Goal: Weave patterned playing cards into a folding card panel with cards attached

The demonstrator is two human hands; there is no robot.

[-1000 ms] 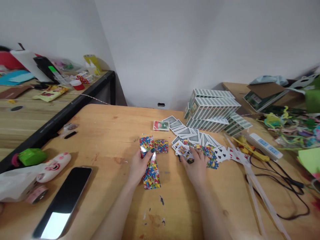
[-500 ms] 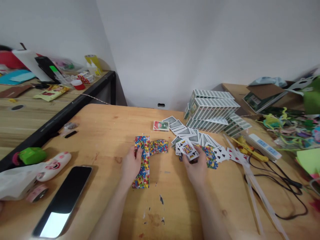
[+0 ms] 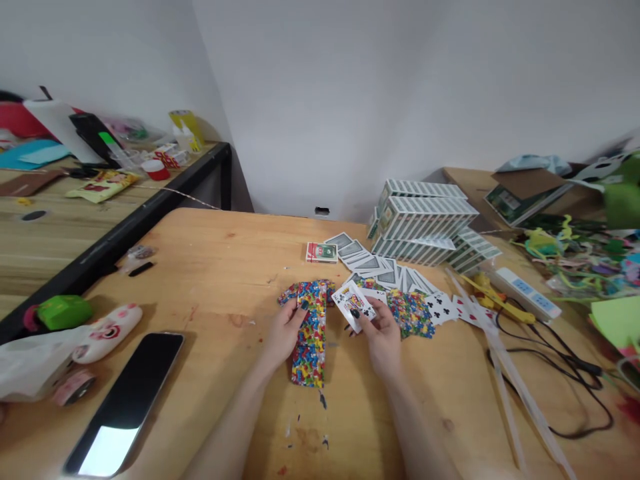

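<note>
My left hand [image 3: 287,333] is closed on a long, flat wrapper strip [image 3: 311,360] printed in red, blue and yellow, its thumb on the front. Behind it lies another strip [image 3: 287,293] in the same print, partly hidden. My right hand [image 3: 384,340] pinches playing cards [image 3: 350,303], faces toward me, with a picture card of clubs in front and another card showing behind. Past that hand, more colourful printed pieces [image 3: 413,313] lie on the table. Face-down playing cards [image 3: 370,263] are fanned out beyond both hands, and a few face-up cards [image 3: 443,308] lie to the right.
A red-and-green card box [image 3: 321,252] lies at the back. Striped boxes [image 3: 425,217] are stacked back right. A power strip [image 3: 529,293], black cable [image 3: 560,360] and clear plastic strips [image 3: 515,373] lie at right. A phone [image 3: 125,400] and white squeeze toy [image 3: 107,333] are at left.
My left hand has moved right with the printed strip, now in front of the other strip. My right hand has shifted slightly left with the playing cards, which are now fanned apart.
</note>
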